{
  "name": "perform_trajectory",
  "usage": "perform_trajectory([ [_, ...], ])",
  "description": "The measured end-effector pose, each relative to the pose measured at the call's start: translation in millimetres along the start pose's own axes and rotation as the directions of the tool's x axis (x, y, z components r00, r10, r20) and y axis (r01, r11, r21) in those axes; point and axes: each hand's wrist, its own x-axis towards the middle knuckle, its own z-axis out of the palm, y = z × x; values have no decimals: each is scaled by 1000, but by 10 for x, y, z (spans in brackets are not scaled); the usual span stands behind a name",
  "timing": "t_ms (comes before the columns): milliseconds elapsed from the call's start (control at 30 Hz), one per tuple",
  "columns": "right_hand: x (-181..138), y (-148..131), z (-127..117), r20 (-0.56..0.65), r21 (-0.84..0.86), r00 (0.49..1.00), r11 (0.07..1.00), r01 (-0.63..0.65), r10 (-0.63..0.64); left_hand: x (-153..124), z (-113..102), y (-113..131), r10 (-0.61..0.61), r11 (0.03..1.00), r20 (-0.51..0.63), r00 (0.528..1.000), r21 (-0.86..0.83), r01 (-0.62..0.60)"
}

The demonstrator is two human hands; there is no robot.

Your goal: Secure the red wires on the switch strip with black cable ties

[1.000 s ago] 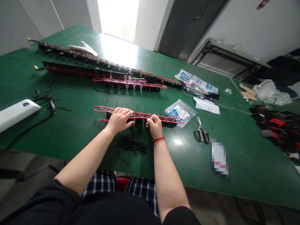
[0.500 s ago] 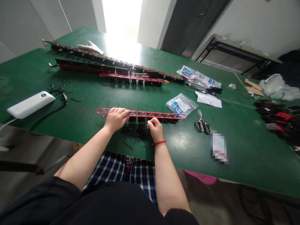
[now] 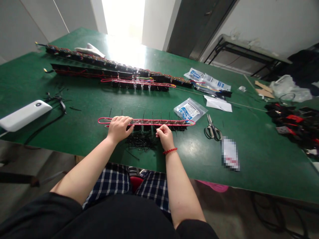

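A long black strip with a looped red wire point(image 3: 163, 121) along it lies on the green table in front of me. Several thin black cable ties point(image 3: 143, 115) stick up from its far side. My left hand point(image 3: 120, 128) is closed over the strip's left part, thumb on the near side. At the near edge, right of the middle, the fingertips of my right hand point(image 3: 164, 134) pinch what looks like the thin end of a cable tie; the fingers partly hide it. A heap of loose black cable ties point(image 3: 141, 142) lies between my hands.
Scissors point(image 3: 212, 130) and a clear bag point(image 3: 190, 110) lie to the right. A white power-bank-like box point(image 3: 25, 115) sits at the left. Farther back are long wired black strips point(image 3: 82, 71) and a white glove point(image 3: 90, 50). Black and red parts point(image 3: 294, 121) pile up at far right.
The camera view has shifted slightly, moving the table things left. My left thumb has come away from the fingers along the strip's near edge. My right hand stays pinched beside the strip.
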Motion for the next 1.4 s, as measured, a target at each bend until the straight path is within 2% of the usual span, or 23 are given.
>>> perform_trajectory([
  [300, -22, -68, 26, 17, -141, 1000, 990, 7, -5, 6, 25, -1, -15, 998, 3, 1000, -62, 15],
  [567, -62, -91, 50, 141, -160, 990, 986, 37, -14, 43, 104, -1, -108, 992, 15, 994, -69, 108],
  [900, -57, -88, 44, 96, -263, 995, 963, 63, -39, 36, 77, -44, -126, 986, 39, 991, -101, 129],
  [1133, -61, -67, 39, 110, -204, 994, 978, 50, -28, 43, 129, -68, -143, 987, -5, 990, -73, 142],
  [1400, -64, -94, 48, 94, -214, 995, 976, 48, -29, 40, 137, -68, -157, 984, -20, 987, -90, 154],
])
